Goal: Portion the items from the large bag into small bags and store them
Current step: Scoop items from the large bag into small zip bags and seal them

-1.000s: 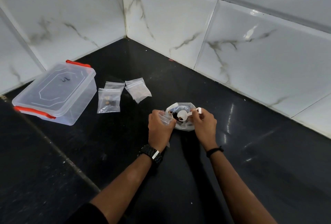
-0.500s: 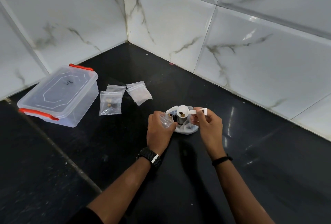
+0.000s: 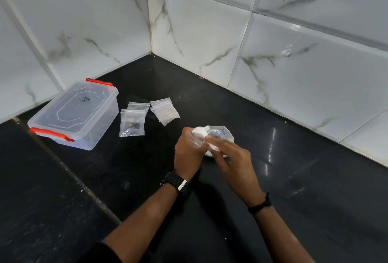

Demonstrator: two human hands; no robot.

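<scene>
Both hands have tipped the white scoop (image 3: 199, 131) over the small bag (image 3: 197, 139).

Glossy black stone counter (image 3: 294, 178), faint pale flecks. Wall tiles (image 3: 210, 31) glazed white, grey marble veining, shiny. Storage box (image 3: 73, 115) clear smooth plastic, red plastic clips. Small zip bags (image 3: 132, 124) thin clear film, crinkled. Large bag (image 3: 224, 134) same glossy film.

dark handwritten mark on the box lid (image 3: 71, 109), not legible.
</scene>
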